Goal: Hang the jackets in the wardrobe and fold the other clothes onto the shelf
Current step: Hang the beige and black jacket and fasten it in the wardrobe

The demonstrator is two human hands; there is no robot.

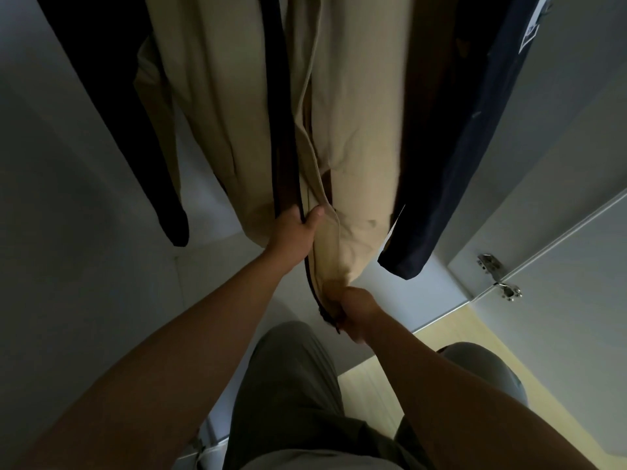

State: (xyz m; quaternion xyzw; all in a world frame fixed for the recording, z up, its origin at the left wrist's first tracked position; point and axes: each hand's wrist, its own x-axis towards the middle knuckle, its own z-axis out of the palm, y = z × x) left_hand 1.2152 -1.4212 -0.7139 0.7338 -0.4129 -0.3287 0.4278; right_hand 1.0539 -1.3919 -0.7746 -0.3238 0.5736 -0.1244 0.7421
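While my left grip (296,228) clasps the front edge of the beige jacket (356,147) and my right grip (356,313) pinches its hem, I'd tug down evenly.

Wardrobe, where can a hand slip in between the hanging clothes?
There is a bare gap between the black garment and the beige jacket, and bare wardrobe floor under their hems. On the right it is crowded: the beige jacket, gripped by the left hand and right hand, hangs against the navy jacket.
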